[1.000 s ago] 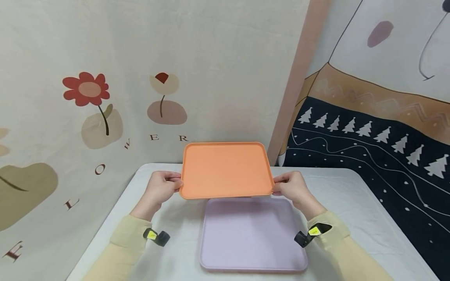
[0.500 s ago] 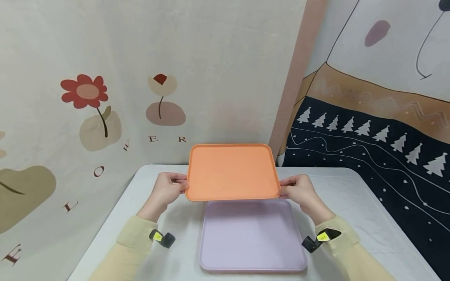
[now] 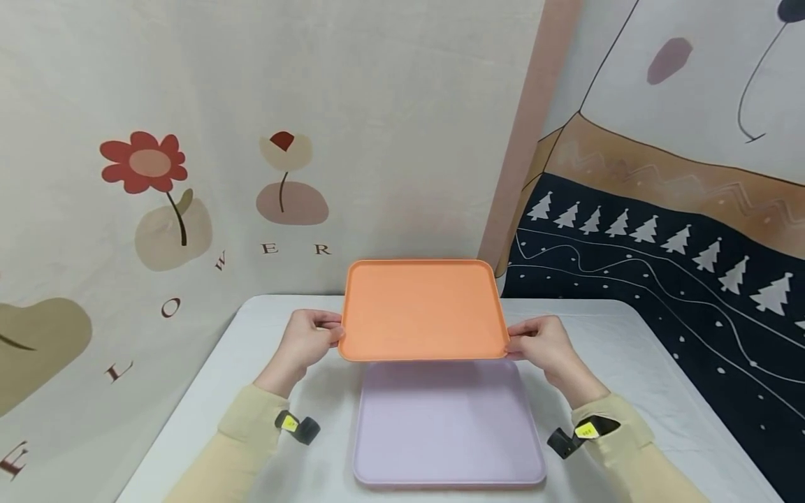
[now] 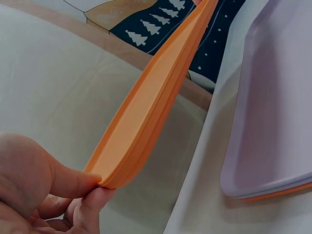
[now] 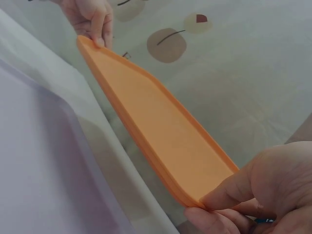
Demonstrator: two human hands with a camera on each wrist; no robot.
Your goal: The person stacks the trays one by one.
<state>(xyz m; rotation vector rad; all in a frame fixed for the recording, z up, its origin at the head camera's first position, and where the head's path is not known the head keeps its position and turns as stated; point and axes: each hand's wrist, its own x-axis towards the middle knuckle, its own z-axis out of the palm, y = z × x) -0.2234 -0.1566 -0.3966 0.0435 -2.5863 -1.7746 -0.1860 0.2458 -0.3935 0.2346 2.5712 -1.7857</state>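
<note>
An orange tray (image 3: pixel 424 311) is held up by its two short sides, tilted with its inner face toward me. My left hand (image 3: pixel 308 340) pinches the left rim between thumb and fingers; the left wrist view shows the thumb on top of the tray's edge. On the opposite side my right hand (image 3: pixel 546 347) pinches the right rim the same way. Below and nearer to me, a lilac tray (image 3: pixel 449 426) lies flat on the table, apart from the orange one. In the left wrist view an orange edge (image 4: pixel 280 194) shows beneath the lilac tray.
A white cloth (image 3: pixel 629 356) covers the table. Behind it hangs a pale flower-print curtain (image 3: pixel 402 140). A dark tree-print fabric (image 3: pixel 629 272) hangs at the right. Each wrist wears a small black camera, such as the left one (image 3: pixel 306 430).
Both hands have carried the orange tray to the right and slightly down in the head view, keeping their pinch on it. The lilac tray stays on the table.
</note>
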